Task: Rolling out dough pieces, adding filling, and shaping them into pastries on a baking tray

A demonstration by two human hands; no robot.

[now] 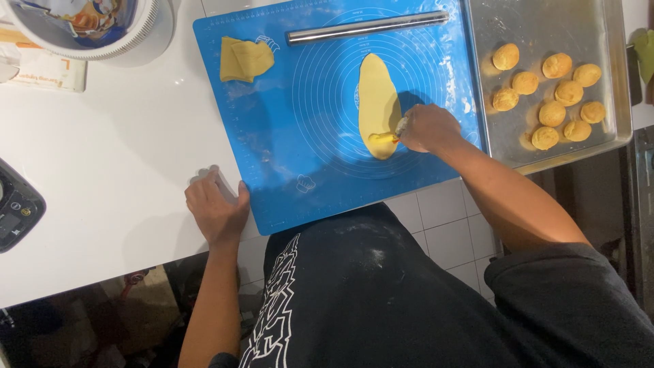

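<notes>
At the centre of the frame, on a blue mat (300, 143), a long oval of rolled yellow dough (377, 95) lies under the right hand (428, 127), which is closed around a small cutter (400, 127) pressed into the dough's lower end. The left hand (216, 210) rests lower left with fingers spread flat on the white counter (102, 157), touching the mat's corner; something small and pale sits at its fingertips, too unclear to tell. A steel rolling pin (366, 26) lies across the mat's top edge, and a folded scrap of dough (244, 58) sits at the mat's upper left. At upper right, a metal tray (545, 20) holds ten round golden puffs (557, 65). A white tub (88, 27) stands at the upper left corner.
</notes>
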